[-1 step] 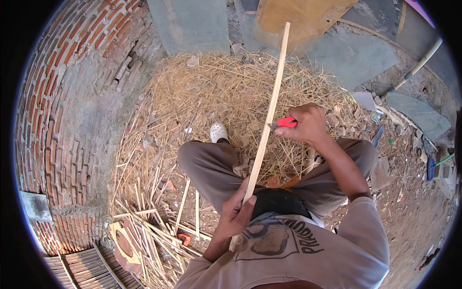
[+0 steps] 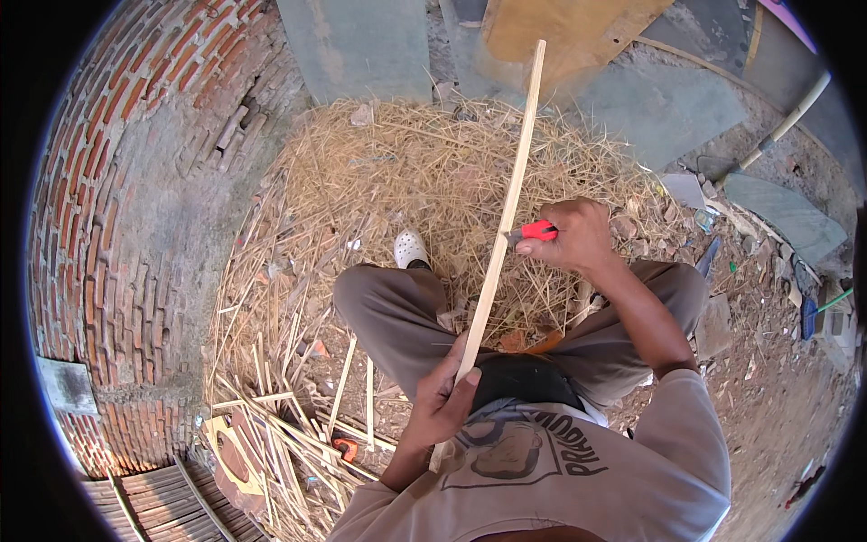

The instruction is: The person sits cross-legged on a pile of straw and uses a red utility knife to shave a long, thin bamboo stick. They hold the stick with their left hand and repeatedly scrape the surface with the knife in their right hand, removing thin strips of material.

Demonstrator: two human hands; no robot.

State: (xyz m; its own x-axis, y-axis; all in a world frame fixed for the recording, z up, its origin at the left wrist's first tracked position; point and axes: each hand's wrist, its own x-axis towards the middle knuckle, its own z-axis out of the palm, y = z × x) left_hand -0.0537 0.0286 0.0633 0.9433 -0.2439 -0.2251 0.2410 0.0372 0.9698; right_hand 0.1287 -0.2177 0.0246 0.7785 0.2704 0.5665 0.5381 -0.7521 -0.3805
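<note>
A long, pale strip of wood or bamboo (image 2: 511, 199) slants up and away from my body, its near end by my shirt. My left hand (image 2: 442, 397) is closed round its lower part, thumb along one side. Near the strip's middle, my right hand (image 2: 578, 233) grips a red-handled utility knife (image 2: 539, 230). The knife's tip meets the strip's right edge; how deep the blade sits in it cannot be made out.
Straw-like shavings (image 2: 433, 163) cover the ground before my legs. A heap of pale strips (image 2: 298, 443) lies at lower left, with an orange tool (image 2: 346, 446) among them. A brick wall (image 2: 117, 271) rises at left; grey sheets (image 2: 664, 113) lean at the back. Rubble lies at right.
</note>
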